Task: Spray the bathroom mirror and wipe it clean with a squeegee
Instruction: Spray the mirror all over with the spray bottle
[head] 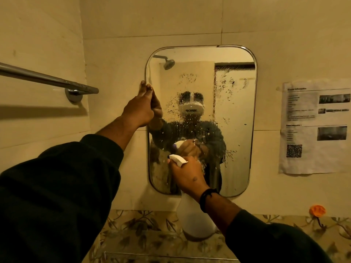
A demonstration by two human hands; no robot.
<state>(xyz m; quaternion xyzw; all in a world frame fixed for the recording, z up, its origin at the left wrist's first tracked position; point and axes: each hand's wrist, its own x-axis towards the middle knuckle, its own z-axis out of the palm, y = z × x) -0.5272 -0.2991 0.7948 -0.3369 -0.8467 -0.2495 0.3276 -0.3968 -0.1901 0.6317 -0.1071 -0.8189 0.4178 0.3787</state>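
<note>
A rounded rectangular mirror (235, 130) hangs on the tiled wall, its glass speckled with spray droplets across the middle and upper right. My left hand (141, 107) grips the mirror's left edge, fingers wrapped around the frame. My right hand (188, 173) is closed on the white trigger head of a translucent spray bottle (191, 217), held upright in front of the mirror's lower left part, nozzle pointing left and up toward the glass. No squeegee is in view.
A chrome towel bar (47, 78) juts from the left wall at hand height. A printed paper sheet (313, 128) is taped to the wall right of the mirror. An orange hook (317, 210) sits low right above patterned tiles (144, 230).
</note>
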